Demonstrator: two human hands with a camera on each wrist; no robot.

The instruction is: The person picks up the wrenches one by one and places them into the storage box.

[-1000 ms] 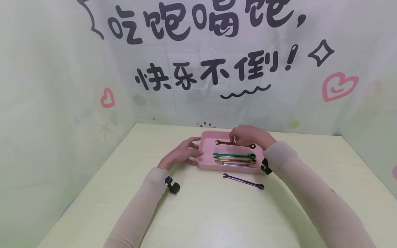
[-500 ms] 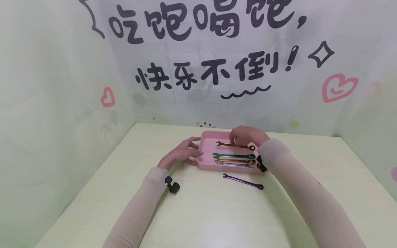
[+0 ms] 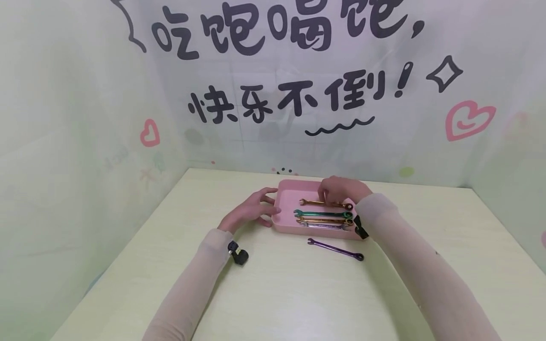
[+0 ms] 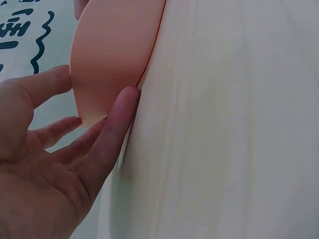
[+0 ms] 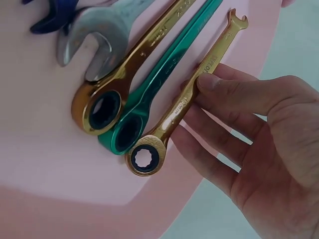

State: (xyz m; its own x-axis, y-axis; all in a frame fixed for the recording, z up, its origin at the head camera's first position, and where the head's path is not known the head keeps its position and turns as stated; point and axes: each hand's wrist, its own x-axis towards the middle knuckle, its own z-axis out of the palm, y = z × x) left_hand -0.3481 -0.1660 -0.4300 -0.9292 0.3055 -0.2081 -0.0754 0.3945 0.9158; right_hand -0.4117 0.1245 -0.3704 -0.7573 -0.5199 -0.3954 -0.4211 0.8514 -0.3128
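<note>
My right hand (image 3: 339,189) pinches a small gold combination wrench (image 5: 179,104) between thumb and fingers, low over the far part of the pink tray (image 3: 290,199). Its ring end lies right beside the ring end of a green wrench (image 3: 323,214). Further toward the near wall are a larger gold wrench (image 5: 102,104) and a silver one (image 5: 107,30). My left hand (image 3: 247,210) touches the tray's left end, its fingers spread along the wall, as the left wrist view shows too. Part of the small wrench's shaft is hidden behind the right fingers.
A purple wrench (image 3: 335,249) lies on the pale wooden table (image 3: 273,293), in front of the tray. The right wrist view shows a dark blue wrench end (image 5: 55,17) at its top left. A printed curtain (image 3: 239,151) stands behind the table.
My right hand has brought the small gold wrench down and nearer to the green one. The left hand keeps its place at the tray's end.
</note>
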